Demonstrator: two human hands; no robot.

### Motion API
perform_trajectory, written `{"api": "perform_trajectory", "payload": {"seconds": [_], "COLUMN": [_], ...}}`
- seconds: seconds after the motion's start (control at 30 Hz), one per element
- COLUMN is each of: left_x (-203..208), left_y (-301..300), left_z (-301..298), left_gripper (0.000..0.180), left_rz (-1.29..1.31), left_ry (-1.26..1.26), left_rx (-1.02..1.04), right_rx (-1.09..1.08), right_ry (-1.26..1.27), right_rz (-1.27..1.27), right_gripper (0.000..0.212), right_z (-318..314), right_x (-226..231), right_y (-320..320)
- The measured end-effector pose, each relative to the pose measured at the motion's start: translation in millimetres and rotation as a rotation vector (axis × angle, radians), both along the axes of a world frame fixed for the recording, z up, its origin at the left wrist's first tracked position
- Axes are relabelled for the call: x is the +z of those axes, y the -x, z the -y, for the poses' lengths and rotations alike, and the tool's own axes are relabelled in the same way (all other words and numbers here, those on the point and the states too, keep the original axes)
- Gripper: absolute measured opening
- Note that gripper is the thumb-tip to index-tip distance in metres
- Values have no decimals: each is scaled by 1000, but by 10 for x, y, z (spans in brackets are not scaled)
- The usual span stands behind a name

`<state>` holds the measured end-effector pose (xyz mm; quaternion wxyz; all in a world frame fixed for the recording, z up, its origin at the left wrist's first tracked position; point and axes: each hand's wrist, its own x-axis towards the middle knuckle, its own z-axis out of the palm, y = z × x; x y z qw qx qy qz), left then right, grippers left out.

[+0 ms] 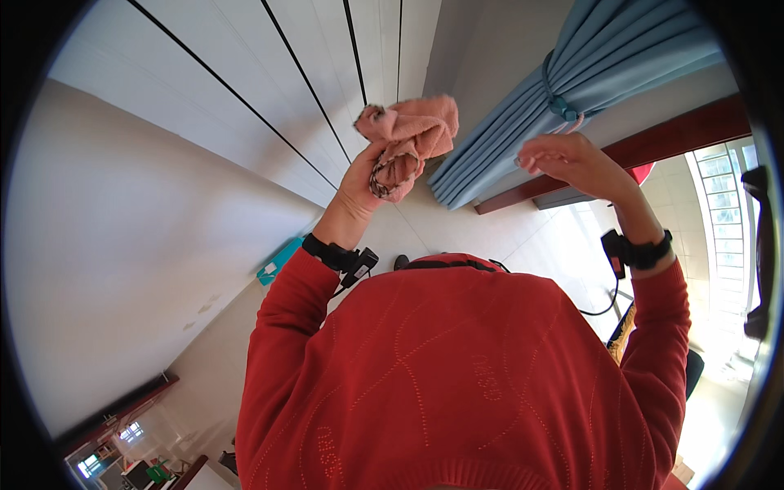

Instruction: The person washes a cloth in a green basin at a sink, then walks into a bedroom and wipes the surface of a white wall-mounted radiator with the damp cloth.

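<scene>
A crumpled pink cloth (429,121) with a dark patterned edging is bunched in my left hand (363,181). The fingers are wrapped into its folds, partly hidden by the fabric. Behind the cloth rise tall white panels (245,61) split by dark vertical gaps. My right hand (567,162) is raised in the air on the right, holding nothing, its fingers loosely bent and pointing left. In the picture it lies just below the tie-back (562,108) of a gathered blue curtain (498,151); whether they touch I cannot tell.
A dark red wooden frame (686,135) runs beside the curtain, with a bright barred window (725,196) beyond it. On the left, a teal box (279,263) lies on the floor by the white wall (122,220). Black devices are strapped to both wrists, with cables hanging from them.
</scene>
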<state>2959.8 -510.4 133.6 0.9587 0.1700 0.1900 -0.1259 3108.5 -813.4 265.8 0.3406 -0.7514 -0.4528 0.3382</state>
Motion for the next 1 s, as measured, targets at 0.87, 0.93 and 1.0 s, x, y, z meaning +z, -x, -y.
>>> {"api": "perform_trajectory", "payload": {"seconds": [0.87,0.93,1.0], "left_x": [573,491,393], "left_y": [278,298,334], "left_z": [626,621,578], "left_gripper": [52,51,49], "left_rz": [169,150,196], "left_ry": [-269,-318,-404], "left_rx": [271,268,270], "right_rx": [-31,-48,-49], "right_ry": [-392,-432,-468], "right_rz": [-933,-943,-902], "right_gripper": [72,67,62], "right_z": [-740,-790,-840], "right_x": [-638,-654,-660], "right_y": [225,229,211]}}
